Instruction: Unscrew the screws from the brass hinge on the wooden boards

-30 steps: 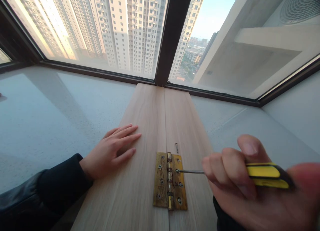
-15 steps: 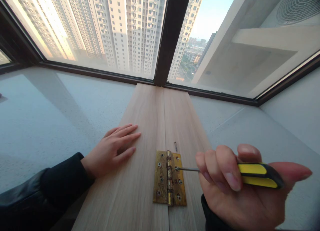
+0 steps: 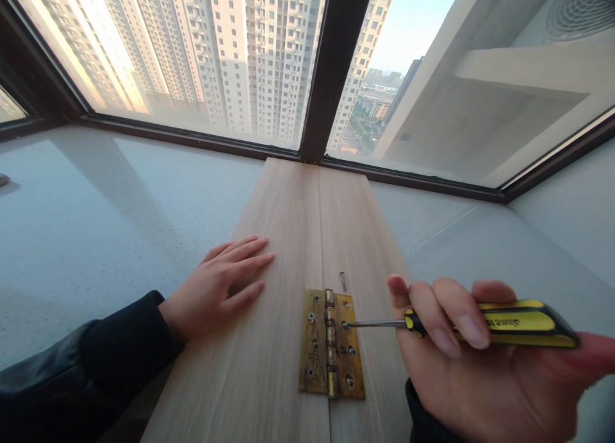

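A brass hinge (image 3: 330,344) lies across the seam of two light wooden boards (image 3: 273,340) on a window sill. My right hand (image 3: 480,372) grips a yellow and black screwdriver (image 3: 500,324); its metal tip rests on a screw in the hinge's right leaf, near the top. A loose screw (image 3: 343,281) lies on the right board just beyond the hinge. My left hand (image 3: 218,286) lies flat on the left board, fingers stretched out, holding nothing.
The boards run away from me to a dark window frame post (image 3: 331,72). The pale grey sill (image 3: 120,219) spreads to both sides. Tall buildings show through the glass. A small object sits at the far left edge (image 3: 2,180).
My right hand has shifted its fingers back along the screwdriver, baring more of the handle and shaft; the tip stays on the same hinge screw. The left hand has not moved.
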`<state>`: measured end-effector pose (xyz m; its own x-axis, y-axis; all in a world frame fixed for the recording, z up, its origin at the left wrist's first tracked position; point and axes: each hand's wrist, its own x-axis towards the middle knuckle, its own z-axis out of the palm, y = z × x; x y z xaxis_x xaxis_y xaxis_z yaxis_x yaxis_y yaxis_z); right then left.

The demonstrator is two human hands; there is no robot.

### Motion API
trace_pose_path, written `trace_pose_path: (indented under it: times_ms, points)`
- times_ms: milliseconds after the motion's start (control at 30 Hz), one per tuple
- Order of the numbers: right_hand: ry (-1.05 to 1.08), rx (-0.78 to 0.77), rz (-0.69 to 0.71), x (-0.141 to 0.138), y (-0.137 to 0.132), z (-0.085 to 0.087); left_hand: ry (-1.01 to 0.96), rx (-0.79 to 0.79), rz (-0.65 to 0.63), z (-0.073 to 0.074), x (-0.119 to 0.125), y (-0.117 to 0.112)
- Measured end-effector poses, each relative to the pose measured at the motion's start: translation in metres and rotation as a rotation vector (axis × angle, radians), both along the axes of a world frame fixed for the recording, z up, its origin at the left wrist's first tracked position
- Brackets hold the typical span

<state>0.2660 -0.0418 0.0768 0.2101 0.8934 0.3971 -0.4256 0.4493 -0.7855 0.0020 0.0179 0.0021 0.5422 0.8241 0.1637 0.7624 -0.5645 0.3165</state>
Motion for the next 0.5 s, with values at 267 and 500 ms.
trace_pose_path:
  times_ms: [267, 500]
  points:
    - [0.035, -0.032, -0.141, -0.009, -0.003, -0.002, 0.028, -0.008, -0.008, 0.000, -0.001, 0.000]
    - [-0.132, 0.015, -0.104, 0.001, -0.003, -0.008, 0.019, -0.003, -0.001, 0.001, 0.000, 0.000]
